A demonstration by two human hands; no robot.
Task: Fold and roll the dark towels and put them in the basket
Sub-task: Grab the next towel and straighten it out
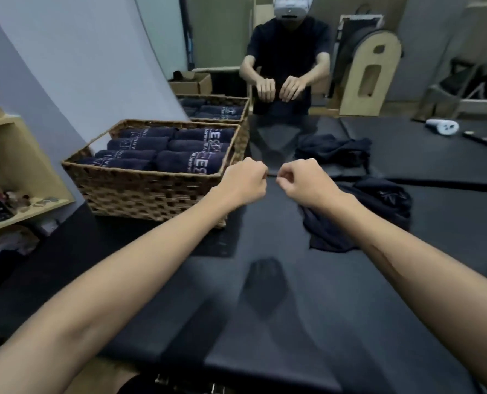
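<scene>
While both fists pinch:
Left hand point(243, 180): curled, pinching towel point(265, 223) far edge.
Right hand point(305, 182): same.
Axis: towel runs twelve-to-six.
Wicker basket point(151, 194): ten o'clock, left hand nearer.

Left of your left hand point(243, 182): basket point(151, 191) blocks. Right of right hand point(305, 182): crumpled towel point(378, 211). Bare counter point(450, 223) beyond it.

Pale lettering on rolled towels point(189, 162) in basket point(151, 191); only "ES" legible, remainder blurred.
</scene>
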